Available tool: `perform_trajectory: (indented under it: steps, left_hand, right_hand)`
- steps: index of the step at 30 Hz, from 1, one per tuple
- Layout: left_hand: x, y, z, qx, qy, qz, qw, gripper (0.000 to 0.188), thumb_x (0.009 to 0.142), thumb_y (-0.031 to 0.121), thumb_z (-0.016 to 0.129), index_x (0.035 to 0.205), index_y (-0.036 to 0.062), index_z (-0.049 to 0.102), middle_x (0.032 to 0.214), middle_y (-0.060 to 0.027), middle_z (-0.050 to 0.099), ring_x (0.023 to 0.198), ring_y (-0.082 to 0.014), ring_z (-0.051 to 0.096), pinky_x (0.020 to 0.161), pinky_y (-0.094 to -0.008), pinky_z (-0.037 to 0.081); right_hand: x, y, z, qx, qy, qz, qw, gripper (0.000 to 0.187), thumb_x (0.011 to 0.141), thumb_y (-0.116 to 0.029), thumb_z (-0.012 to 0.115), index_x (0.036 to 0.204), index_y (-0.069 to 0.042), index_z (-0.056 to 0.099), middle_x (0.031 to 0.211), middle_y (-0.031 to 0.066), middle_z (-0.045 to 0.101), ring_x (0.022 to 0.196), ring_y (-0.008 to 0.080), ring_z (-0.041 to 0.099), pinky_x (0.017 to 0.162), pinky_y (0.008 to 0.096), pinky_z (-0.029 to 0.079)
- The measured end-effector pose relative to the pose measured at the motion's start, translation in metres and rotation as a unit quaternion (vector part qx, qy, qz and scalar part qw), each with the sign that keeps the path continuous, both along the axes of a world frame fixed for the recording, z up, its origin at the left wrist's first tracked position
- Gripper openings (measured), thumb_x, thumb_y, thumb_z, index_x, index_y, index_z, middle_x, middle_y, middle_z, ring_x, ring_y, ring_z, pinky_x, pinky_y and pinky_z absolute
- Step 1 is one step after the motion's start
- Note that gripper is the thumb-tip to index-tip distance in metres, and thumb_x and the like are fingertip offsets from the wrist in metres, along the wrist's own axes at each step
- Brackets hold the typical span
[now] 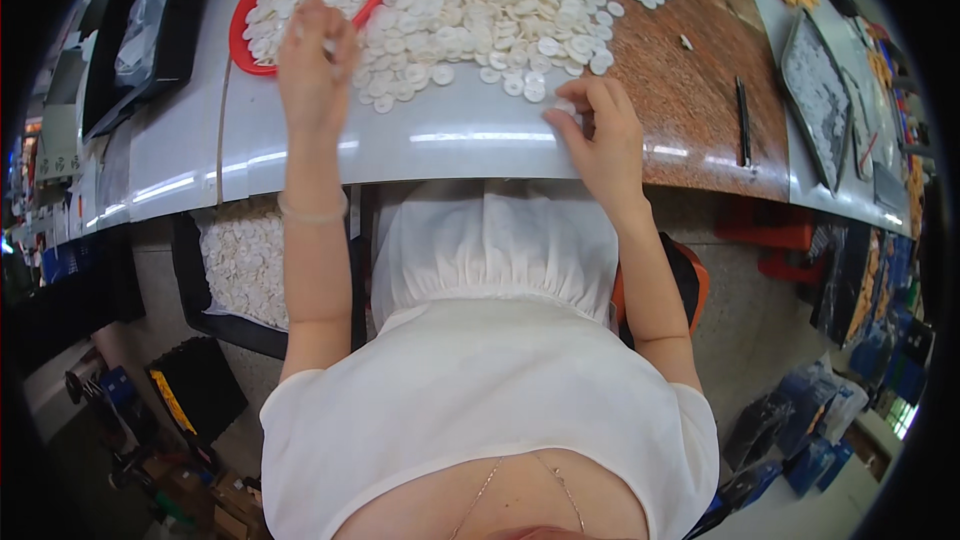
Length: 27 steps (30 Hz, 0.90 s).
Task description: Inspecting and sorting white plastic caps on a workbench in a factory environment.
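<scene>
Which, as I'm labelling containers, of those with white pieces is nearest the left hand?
The red tray on the tabletop: the left hand overlaps it in view; the black crate sits lower, the dark tray far right.

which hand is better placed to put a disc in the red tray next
The left hand, probably: it is at the red tray, while the right hand is farther off, beside the white discs.

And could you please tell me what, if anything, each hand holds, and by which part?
The right hand appears to pinch a white disc, but by which part is unclear; the left hand is too blurred to tell.
</scene>
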State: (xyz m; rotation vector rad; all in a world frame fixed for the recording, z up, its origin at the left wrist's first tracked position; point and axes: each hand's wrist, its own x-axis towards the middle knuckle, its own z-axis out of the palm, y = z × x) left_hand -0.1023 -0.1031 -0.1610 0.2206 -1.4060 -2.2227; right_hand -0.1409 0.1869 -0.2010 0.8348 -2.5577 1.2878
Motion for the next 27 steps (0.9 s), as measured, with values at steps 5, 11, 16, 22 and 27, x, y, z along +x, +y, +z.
perform_trajectory:
  steps: [5, 11, 16, 22, 27]
  left_hand:
    - [-0.002, -0.03, 0.005, -0.141, 0.036, 0.173, 0.974, 0.029, 0.1, 0.026, 0.053, 0.116, 0.002, 0.051, 0.069, 0.0029, 0.043, 0.054, -0.004, 0.037, 0.044, -0.0185, 0.025]
    - [0.042, 0.091, -0.016, 0.072, -0.135, -0.202, 0.967, 0.033, 0.098, 0.03, 0.057, 0.116, 0.003, 0.055, 0.068, 0.0058, 0.045, 0.051, -0.0008, 0.035, 0.042, -0.0165, 0.024]
    - [0.052, 0.112, -0.027, 0.167, -0.141, -0.349, 0.911, 0.033, 0.099, 0.029, 0.057, 0.119, 0.0034, 0.055, 0.068, 0.0053, 0.044, 0.051, -0.0005, 0.033, 0.041, -0.0165, 0.022]
    - [0.057, 0.107, -0.031, 0.168, -0.076, -0.349, 0.919, 0.037, 0.097, 0.029, 0.06, 0.122, 0.0033, 0.053, 0.063, 0.0056, 0.041, 0.049, -0.0008, 0.031, 0.04, -0.0168, 0.021]
    - [0.06, 0.1, -0.033, 0.126, -0.041, -0.317, 0.939, 0.041, 0.094, 0.029, 0.064, 0.123, 0.0028, 0.052, 0.061, 0.0061, 0.04, 0.048, -0.0011, 0.032, 0.04, -0.0174, 0.021]
  right_hand:
    - [0.002, -0.003, 0.001, -0.035, -0.009, 0.009, 0.999, 0.023, 0.075, -0.005, 0.077, 0.094, -0.004, 0.064, 0.089, 0.0047, 0.059, 0.072, 0.0143, 0.058, 0.061, 0.0253, 0.046]
    - [0.007, -0.016, 0.014, -0.186, 0.078, 0.094, 0.975, 0.048, 0.067, 0.004, 0.082, 0.107, -0.004, 0.058, 0.091, 0.0063, 0.058, 0.074, 0.0135, 0.059, 0.068, 0.0243, 0.047]
    - [0.015, -0.026, 0.02, -0.198, 0.152, 0.147, 0.957, 0.059, 0.067, 0.011, 0.079, 0.116, -0.006, 0.052, 0.1, 0.0097, 0.058, 0.077, 0.0158, 0.062, 0.07, 0.027, 0.05]
    - [0.012, -0.019, 0.028, -0.201, 0.146, 0.187, 0.95, 0.054, 0.07, 0.007, 0.077, 0.116, -0.006, 0.053, 0.109, 0.0125, 0.057, 0.097, 0.022, 0.059, 0.08, 0.0331, 0.049]
    - [-0.006, -0.011, 0.011, -0.04, 0.035, 0.094, 0.994, 0.033, 0.079, -0.005, 0.071, 0.111, -0.009, 0.063, 0.109, 0.0097, 0.059, 0.101, 0.0241, 0.057, 0.084, 0.035, 0.047]
